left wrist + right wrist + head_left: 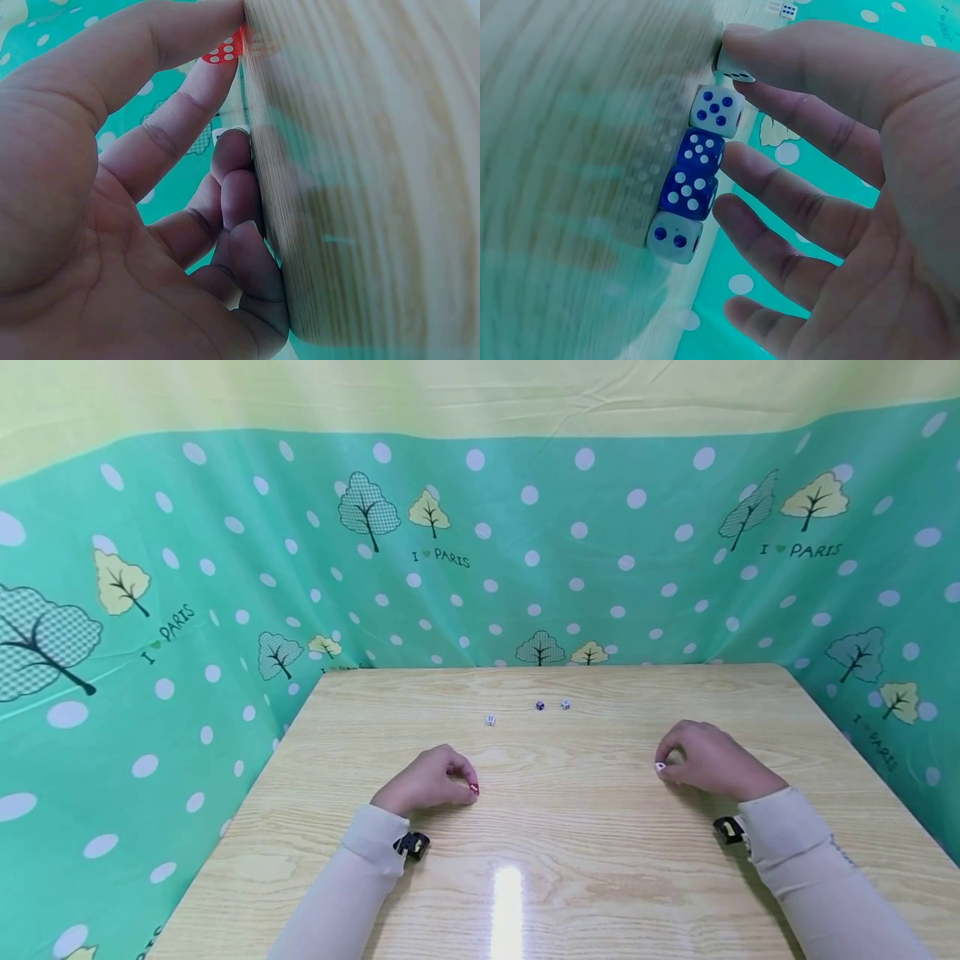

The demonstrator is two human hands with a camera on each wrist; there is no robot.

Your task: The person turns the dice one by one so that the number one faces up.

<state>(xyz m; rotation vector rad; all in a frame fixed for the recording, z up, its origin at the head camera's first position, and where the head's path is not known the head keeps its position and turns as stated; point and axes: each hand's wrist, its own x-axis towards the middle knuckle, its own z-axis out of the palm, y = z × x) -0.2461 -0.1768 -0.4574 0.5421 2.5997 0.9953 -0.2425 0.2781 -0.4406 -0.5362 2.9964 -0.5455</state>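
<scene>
My left hand [435, 779] is low over the table's left-centre, pinching a red die [474, 788] with white dots between thumb and index finger. That red die [223, 51] touches or nearly touches the tabletop in the left wrist view. On the right, my other hand [708, 760] pinches a white die [660, 767] between thumb and index fingertip. Beside its fingers, the right wrist view shows a row on the table: a white die [717, 111] with blue dots, two blue dice [688, 190], and another white die [675, 237]. The head view hides this row behind the right hand.
Farther back on the wooden table [570, 843] lie a white die [491, 720], a dark blue die [540, 705] and a second white die [566, 703]. A green dotted curtain [450, 585] surrounds the table's back and sides. Light reflects near the front.
</scene>
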